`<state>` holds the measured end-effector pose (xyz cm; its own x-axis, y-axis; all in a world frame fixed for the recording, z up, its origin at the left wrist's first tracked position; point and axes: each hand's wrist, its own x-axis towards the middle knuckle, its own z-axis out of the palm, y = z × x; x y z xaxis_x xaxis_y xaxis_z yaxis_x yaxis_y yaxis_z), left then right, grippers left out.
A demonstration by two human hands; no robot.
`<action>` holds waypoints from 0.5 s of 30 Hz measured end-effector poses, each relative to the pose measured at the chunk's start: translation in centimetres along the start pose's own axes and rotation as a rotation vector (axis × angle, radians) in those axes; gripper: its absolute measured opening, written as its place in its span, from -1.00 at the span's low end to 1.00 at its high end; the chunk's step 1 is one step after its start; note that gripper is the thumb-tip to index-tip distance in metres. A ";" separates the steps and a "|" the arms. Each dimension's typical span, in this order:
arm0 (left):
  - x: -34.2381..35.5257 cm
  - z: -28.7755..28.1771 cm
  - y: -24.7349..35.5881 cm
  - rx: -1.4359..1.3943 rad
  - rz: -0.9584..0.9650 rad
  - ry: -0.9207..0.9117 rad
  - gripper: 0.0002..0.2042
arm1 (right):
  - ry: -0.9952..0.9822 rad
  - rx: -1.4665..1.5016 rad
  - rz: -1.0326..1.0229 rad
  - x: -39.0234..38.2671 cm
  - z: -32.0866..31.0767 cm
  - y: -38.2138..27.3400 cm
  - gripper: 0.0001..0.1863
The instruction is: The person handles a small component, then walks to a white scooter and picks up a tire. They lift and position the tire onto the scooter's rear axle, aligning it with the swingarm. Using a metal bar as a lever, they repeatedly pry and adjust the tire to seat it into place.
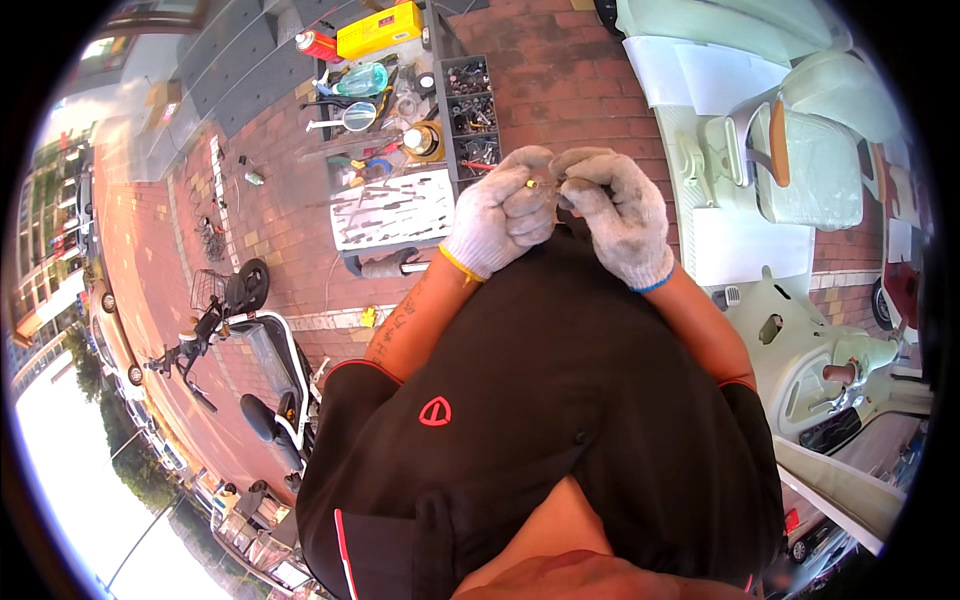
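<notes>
My left hand (498, 215), in a white knit glove with a yellow cuff, is closed around a small thin item with a yellow bit (531, 184), too small to name. My right hand (620, 215), in a greyed white glove with a blue cuff, is pinched at the same small item, close against my left fingers; the fingertips partly hide it. Just left of my hands is a tool cart with a tray of small parts (470, 118) and a white panel of laid-out tools (390, 208).
The cart also carries a yellow box (378, 30), a red spray can (315, 45) and bottles. A pale green scooter (820, 170) stands to my right, another pale body (800, 360) below it. A black scooter (270, 400) is at left on brick paving (545, 80), cars beyond.
</notes>
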<state>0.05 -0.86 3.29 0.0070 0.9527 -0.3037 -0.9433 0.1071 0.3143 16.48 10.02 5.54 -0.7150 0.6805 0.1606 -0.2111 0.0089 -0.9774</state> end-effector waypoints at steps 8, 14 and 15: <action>0.0 0.0 -0.2 0.005 0.020 0.017 -0.75 | 0.008 0.000 -0.085 0.2 0.8 0.2 -0.91; 0.1 -0.3 -0.5 0.080 0.097 0.007 -0.74 | 0.074 -0.202 -0.118 0.4 1.0 -0.1 -0.93; 0.1 -0.1 -0.6 0.102 0.115 0.048 -0.73 | 0.083 -0.215 -0.093 0.4 1.0 -0.3 -0.93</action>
<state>0.62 -0.86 3.00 -0.1175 0.9460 -0.3020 -0.8982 0.0284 0.4387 15.58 9.56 6.02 -0.6404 0.7270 0.2476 -0.1199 0.2239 -0.9672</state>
